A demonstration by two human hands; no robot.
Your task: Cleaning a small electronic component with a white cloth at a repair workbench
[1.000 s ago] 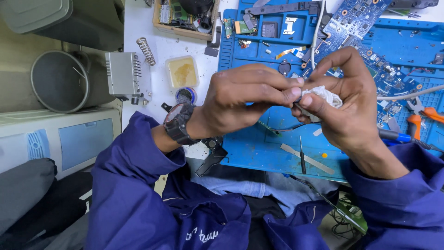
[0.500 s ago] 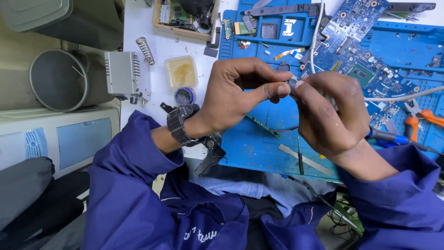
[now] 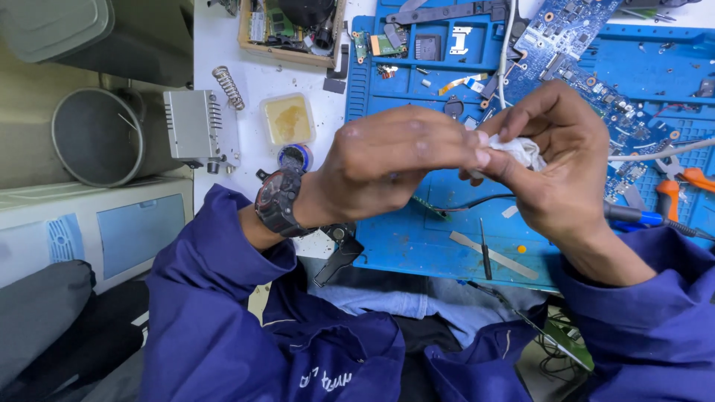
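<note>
My left hand (image 3: 395,167), with a dark wristwatch (image 3: 277,202) on its wrist, and my right hand (image 3: 555,167) meet above a blue work mat (image 3: 417,238). Both pinch a small white cloth or tissue (image 3: 521,151) between thumbs and fingertips. Whether something small lies inside the cloth is hidden by my fingers. A thin black and red wire with a small green board (image 3: 439,208) runs on the mat just under my hands. Both sleeves are dark blue.
A blue circuit board (image 3: 573,30) lies at the mat's far right. Orange-handled pliers (image 3: 681,186), a blue-handled tool (image 3: 640,217), a metal strip (image 3: 491,254) and a thin black tool (image 3: 484,249) lie near. A flux tub (image 3: 287,119), spring (image 3: 228,87), grey metal box (image 3: 190,123) and round bin (image 3: 97,138) stand left.
My hands have parted slightly and turned; the white cloth, covered by my fingers half a second ago, shows again between both hands. My view has shifted little.
</note>
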